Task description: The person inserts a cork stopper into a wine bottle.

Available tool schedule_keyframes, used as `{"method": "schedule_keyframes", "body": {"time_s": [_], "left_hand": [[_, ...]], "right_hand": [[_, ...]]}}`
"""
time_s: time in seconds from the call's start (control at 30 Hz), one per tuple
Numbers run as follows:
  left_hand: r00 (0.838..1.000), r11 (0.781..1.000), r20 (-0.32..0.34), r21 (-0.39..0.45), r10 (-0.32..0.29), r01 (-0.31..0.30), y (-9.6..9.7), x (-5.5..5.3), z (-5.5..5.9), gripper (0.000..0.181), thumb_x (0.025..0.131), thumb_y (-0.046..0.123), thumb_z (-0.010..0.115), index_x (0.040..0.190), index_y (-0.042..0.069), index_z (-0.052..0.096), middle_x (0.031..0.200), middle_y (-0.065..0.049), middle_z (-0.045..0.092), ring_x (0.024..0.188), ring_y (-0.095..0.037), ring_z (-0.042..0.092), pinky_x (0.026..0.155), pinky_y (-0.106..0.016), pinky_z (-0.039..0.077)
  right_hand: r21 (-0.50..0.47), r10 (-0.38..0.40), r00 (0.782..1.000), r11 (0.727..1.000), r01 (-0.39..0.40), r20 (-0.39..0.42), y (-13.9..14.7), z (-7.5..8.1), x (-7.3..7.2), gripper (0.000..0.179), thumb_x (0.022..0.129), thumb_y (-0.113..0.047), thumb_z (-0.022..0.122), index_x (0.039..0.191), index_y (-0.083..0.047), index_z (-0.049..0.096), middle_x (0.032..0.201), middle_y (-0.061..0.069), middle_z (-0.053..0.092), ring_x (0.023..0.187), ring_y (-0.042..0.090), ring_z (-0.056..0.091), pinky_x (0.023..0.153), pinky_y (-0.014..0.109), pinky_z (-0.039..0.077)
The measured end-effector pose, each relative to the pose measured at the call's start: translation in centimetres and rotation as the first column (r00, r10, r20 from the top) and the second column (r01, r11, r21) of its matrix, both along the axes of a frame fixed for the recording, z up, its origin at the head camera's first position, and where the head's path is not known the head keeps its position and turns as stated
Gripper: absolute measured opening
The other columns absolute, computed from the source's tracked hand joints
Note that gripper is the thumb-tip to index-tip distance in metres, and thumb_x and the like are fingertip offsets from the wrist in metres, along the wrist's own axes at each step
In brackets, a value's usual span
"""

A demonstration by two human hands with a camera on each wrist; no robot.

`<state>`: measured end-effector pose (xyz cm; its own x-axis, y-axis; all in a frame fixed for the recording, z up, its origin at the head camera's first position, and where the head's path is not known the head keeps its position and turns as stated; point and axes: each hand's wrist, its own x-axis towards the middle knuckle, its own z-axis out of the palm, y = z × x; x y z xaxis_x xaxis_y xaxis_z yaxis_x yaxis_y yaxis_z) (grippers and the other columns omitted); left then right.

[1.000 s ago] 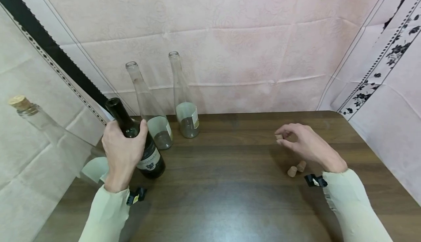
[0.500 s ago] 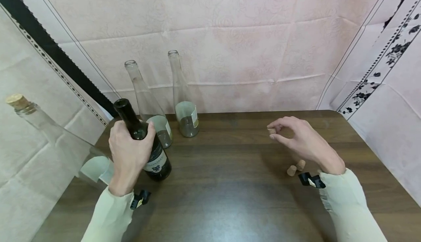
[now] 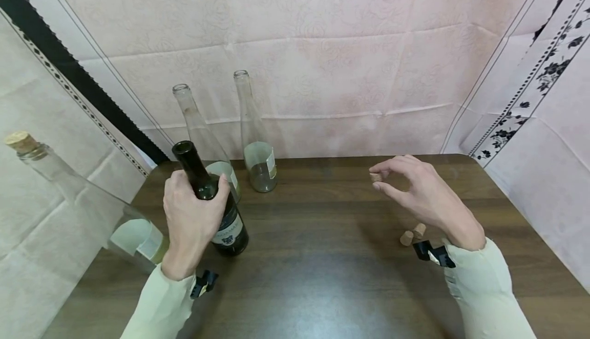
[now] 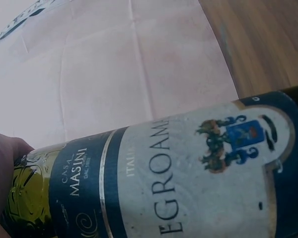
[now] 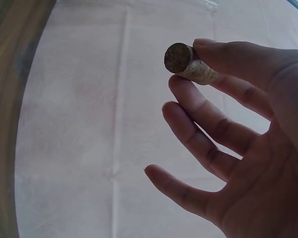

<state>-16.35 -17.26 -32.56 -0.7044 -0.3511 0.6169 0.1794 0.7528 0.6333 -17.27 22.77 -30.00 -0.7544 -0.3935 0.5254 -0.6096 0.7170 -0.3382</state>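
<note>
My left hand [image 3: 191,221] grips a dark green wine bottle [image 3: 229,234] around its shoulder. That bottle's mouth shows no cork, and its label [image 4: 193,173] fills much of the left wrist view. Whether its base touches the table I cannot tell. My right hand [image 3: 421,198] pinches a cork [image 5: 201,70] between thumb and fingers, above the right side of the table. In the right wrist view the other fingers spread apart. Two more corks, one [image 3: 406,238] beside another [image 3: 419,230], lie on the table below that hand.
Behind the wine bottle stand two clear glass bottles without corks, one [image 3: 221,170] partly hidden and one [image 3: 259,157] to its right. A clear bottle [image 3: 131,236] with a cork [image 3: 21,142] in its mouth stands at the left. Cloth [image 3: 322,88] hangs behind the wooden table [image 3: 304,257].
My left hand has moved right and a little nearer with the wine bottle. My right hand, pinching the cork, has shifted left and slightly away from me.
</note>
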Motion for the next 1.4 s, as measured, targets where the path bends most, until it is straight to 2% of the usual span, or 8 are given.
{"method": "schedule_keyframes", "body": {"time_s": [0.33, 0.5, 0.7, 1.0, 1.4], "left_hand": [[0.998, 0.998, 0.029, 0.009, -0.064, 0.064, 1.3, 0.6, 0.1, 0.043, 0.089, 0.041, 0.071, 0.096, 0.0, 0.06, 0.091, -0.016, 0.057, 0.091, -0.034, 0.051, 0.079, -0.044, 0.036], [0.996, 0.996, 0.01, -0.007, -0.085, 0.086, 2.1, 0.7, 0.0, 0.036, 0.088, 0.039, 0.073, 0.093, 0.004, 0.065, 0.095, -0.014, 0.059, 0.093, -0.034, 0.052, 0.081, -0.047, 0.039], [0.992, 0.991, -0.007, -0.028, -0.129, 0.129, 2.9, 0.9, 0.0, 0.032, 0.087, 0.037, 0.074, 0.091, 0.007, 0.065, 0.096, -0.012, 0.06, 0.093, -0.031, 0.052, 0.08, -0.044, 0.039], [0.983, 0.983, 0.002, -0.019, -0.185, 0.184, 4.2, 1.3, 0.0, 0.033, 0.088, 0.036, 0.075, 0.095, 0.005, 0.067, 0.098, -0.01, 0.061, 0.094, -0.029, 0.052, 0.079, -0.043, 0.04], [0.971, 0.971, 0.012, -0.002, -0.24, 0.24, 6.1, 2.0, 0.2, 0.032, 0.086, 0.037, 0.076, 0.099, 0.008, 0.069, 0.104, -0.006, 0.065, 0.094, -0.024, 0.054, 0.081, -0.042, 0.045]], "right_hand": [[-0.05, 0.008, 0.997, 0.999, -0.012, -0.072, -0.7, 1.0, 0.6, 0.031, 0.086, -0.005, 0.08, 0.113, -0.02, 0.074, 0.102, -0.01, 0.073, 0.098, 0.008, 0.062, 0.084, 0.018, 0.042], [-0.066, 0.015, 0.991, 0.998, -0.024, -0.132, -1.0, 1.5, 0.8, 0.032, 0.084, -0.003, 0.081, 0.112, -0.017, 0.075, 0.106, -0.006, 0.075, 0.101, 0.01, 0.062, 0.087, 0.018, 0.042], [-0.113, 0.019, 0.98, 0.993, -0.043, -0.2, -1.6, 2.4, 1.3, 0.033, 0.082, -0.002, 0.081, 0.112, -0.016, 0.076, 0.105, -0.004, 0.076, 0.103, 0.012, 0.063, 0.092, 0.013, 0.04], [-0.17, 0.002, 0.974, 0.984, -0.042, -0.226, -2.5, 3.4, 2.1, 0.033, 0.082, -0.002, 0.081, 0.111, -0.016, 0.077, 0.106, -0.003, 0.076, 0.104, 0.011, 0.061, 0.095, 0.012, 0.039], [-0.268, 0.027, 0.96, 0.958, -0.104, -0.277, -4.2, 4.3, 2.6, 0.033, 0.079, -0.001, 0.083, 0.111, -0.012, 0.078, 0.1, 0.0, 0.077, 0.101, 0.01, 0.061, 0.094, 0.015, 0.042]]}}
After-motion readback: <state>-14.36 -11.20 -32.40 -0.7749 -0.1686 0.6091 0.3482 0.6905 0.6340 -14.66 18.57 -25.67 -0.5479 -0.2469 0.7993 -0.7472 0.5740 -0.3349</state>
